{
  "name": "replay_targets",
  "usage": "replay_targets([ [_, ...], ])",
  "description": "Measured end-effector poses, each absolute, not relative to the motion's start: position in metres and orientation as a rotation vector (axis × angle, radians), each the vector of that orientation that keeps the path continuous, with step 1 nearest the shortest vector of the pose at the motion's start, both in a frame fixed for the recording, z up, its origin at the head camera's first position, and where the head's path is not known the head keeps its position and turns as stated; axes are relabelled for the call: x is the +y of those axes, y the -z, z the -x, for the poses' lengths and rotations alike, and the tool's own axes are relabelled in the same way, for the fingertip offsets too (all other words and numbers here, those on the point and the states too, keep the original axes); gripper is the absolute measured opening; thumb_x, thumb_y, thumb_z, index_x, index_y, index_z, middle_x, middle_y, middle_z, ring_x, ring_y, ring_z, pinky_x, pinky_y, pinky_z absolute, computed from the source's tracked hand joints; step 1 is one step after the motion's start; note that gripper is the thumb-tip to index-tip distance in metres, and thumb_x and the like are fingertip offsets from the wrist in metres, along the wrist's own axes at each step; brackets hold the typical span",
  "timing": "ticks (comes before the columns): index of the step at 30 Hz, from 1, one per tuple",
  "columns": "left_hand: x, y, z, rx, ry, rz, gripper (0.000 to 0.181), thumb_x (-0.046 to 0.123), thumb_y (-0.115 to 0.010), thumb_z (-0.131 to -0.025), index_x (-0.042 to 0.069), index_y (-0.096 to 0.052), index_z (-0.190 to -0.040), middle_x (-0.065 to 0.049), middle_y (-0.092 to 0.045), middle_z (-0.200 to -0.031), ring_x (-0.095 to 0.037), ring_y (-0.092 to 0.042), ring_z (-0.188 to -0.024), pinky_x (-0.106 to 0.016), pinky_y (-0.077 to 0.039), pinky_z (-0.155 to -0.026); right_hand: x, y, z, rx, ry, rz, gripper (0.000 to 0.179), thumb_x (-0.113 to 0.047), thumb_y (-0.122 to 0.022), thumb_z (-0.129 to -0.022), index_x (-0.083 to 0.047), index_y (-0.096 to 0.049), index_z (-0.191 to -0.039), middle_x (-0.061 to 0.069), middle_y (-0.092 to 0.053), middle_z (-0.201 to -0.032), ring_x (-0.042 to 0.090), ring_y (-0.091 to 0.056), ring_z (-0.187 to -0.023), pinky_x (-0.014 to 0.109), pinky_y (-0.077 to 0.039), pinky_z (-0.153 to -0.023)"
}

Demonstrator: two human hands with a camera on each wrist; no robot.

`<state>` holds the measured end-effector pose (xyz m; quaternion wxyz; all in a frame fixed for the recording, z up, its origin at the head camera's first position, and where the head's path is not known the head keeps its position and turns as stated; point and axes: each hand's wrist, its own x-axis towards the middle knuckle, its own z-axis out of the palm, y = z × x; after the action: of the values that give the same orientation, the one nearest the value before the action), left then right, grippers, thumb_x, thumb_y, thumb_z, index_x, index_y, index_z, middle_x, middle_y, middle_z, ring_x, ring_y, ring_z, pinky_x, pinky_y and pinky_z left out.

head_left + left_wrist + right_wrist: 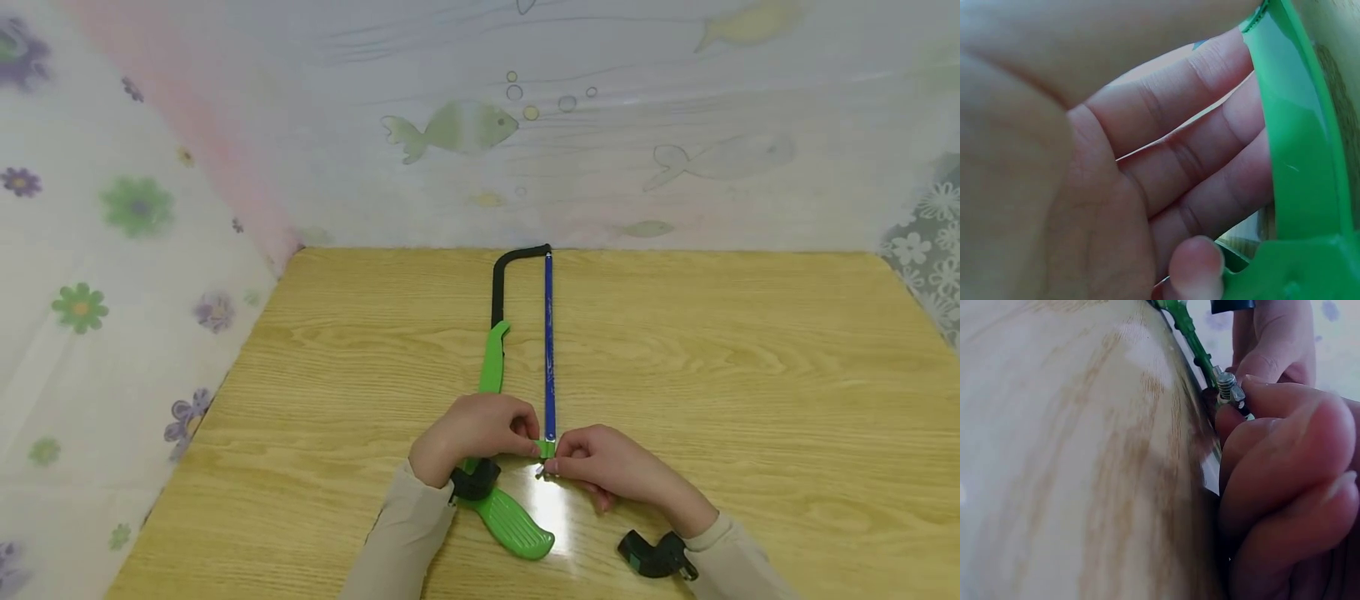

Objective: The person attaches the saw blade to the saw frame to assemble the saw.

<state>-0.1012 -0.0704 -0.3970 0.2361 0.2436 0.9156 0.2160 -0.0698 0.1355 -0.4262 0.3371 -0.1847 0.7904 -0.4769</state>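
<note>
Green-framed hacksaw (492, 360): lying on the desk (712, 367) in front of the person, its handle end toward them.
Blue blade (550, 350): long axis runs almost straight away from the person, parallel to the frame and to its right.
Metal wing nut (541, 472): at the blade's near end, roughly in line with it, just short of the green bracket (544, 450).
Right hand (611, 467): comes from the right, thumb and finger pinched together on the wing nut; the nearer hand to it. Its wrist view shows screw thread (1226, 385) by the fingertips.
Left hand (487, 425): reaches over the frame from the left, thumb and fingers clamped on the bracket.
Containers: none seen.
</note>
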Motion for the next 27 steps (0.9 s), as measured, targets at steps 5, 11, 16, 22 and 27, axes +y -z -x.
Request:
replay_targets([
  [5,-0.0691,0.3973,0.1012,2.512,-0.577,-0.669,0.012,0.04,-0.068,-0.074,0.033,-0.059,-0.075,0.019,-0.053,-0.067,0.0,-0.049,-0.06,-0.023,-0.038,-0.058,0.1362,0.4268,0.0692,2.074,1.25,0.466,0.028,-0.042,-0.059,-0.083,-0.014,-0.06,-0.078,-0.004,-0.041,-0.044,0.008,-0.037,-0.03,0.026,-0.035,-0.033],
  [11,-0.0681,0.3984,0.1014,2.514,-0.572,-0.671,0.012,0.041,-0.068,-0.074,0.033,-0.059,-0.075,0.019,-0.053,-0.067,-0.001,-0.049,-0.06,-0.023,-0.038,-0.057,0.1371,0.4266,0.0696,2.101,1.232,0.49,0.026,-0.04,-0.057,-0.084,-0.016,-0.061,-0.076,-0.005,-0.039,-0.046,0.007,-0.031,-0.032,0.024,-0.03,-0.034],
  [16,-0.0689,0.3984,0.1017,2.515,-0.572,-0.672,0.012,0.041,-0.068,-0.074,0.033,-0.059,-0.075,0.019,-0.053,-0.067,-0.001,-0.049,-0.06,-0.023,-0.038,-0.057,0.1386,0.428,0.0709,2.084,1.231,0.503,0.025,-0.04,-0.055,-0.086,-0.018,-0.063,-0.078,-0.005,-0.037,-0.044,0.007,-0.031,-0.031,0.024,-0.03,-0.034],
  [22,-0.0699,0.3992,0.1018,2.518,-0.584,-0.675,0.012,0.041,-0.068,-0.074,0.033,-0.059,-0.075,0.019,-0.054,-0.067,-0.001,-0.049,-0.06,-0.023,-0.038,-0.056,0.1411,0.4279,0.0738,2.021,1.264,0.527,0.026,-0.032,-0.049,-0.091,-0.014,-0.064,-0.082,-0.004,-0.041,-0.046,0.007,-0.034,-0.032,0.024,-0.034,-0.034],
  [27,-0.0696,0.3994,0.1015,2.517,-0.593,-0.674,0.012,0.041,-0.068,-0.074,0.033,-0.059,-0.075,0.019,-0.054,-0.067,-0.001,-0.049,-0.059,-0.024,-0.038,-0.056,0.1412,0.4261,0.0734,1.998,1.28,0.532,0.029,-0.033,-0.047,-0.092,-0.012,-0.064,-0.082,-0.003,-0.042,-0.048,0.008,-0.035,-0.032,0.025,-0.035,-0.033],
])
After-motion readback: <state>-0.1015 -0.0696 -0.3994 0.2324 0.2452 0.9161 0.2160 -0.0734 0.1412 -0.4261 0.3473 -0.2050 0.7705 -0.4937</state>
